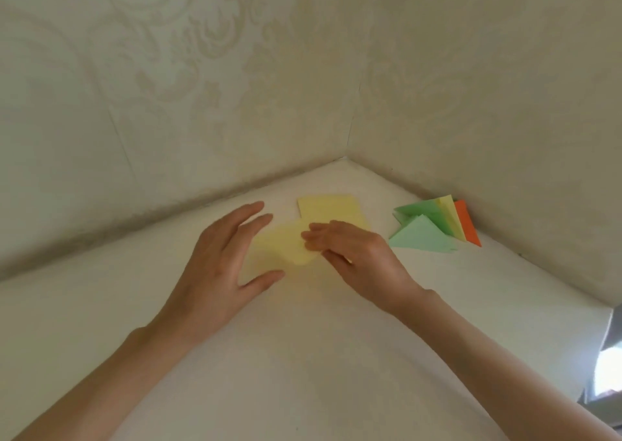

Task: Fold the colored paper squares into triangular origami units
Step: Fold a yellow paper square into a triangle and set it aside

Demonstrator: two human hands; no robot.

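**A:** While the left hand [225, 255] lies open, fingers straight and spread over the near-left part of the yellow sheet [269, 250], the right hand [356, 252] sits on the other side. Its fingertips [311, 235] are on a flap that bows up in a soft curve.

**B:** Pinching that flap, or only pressing it?

**A:** Too blurred to call. The fingers lie over the flap and the thumb runs alongside, but I cannot tell whether that's a grip.

**B:** Which step is this, then?

**A:** An early fold, I'd say. The sheet is no triangle yet, and that rounded flap suggests no crease has been set. The sheet lies on the white worktop [303, 356] between the two hands, just in front of the stack of yellow squares [328, 210].

**B:** And what does the next move ask for?

**A:** Probably bringing the flap's edge square onto the sheet below, with the left hand pinning it flat, then a firm stroke along the fold. The paper looks thin and matte and the worktop smooth, so it could slip if it isn't anchored.

**B:** Finished pieces?

**A:** Off to the right against the wall is a pile of folded units [434, 228]. Pale green triangles sit in front, then yellow, with an orange sliver behind. They have crisp edges and sharp points.
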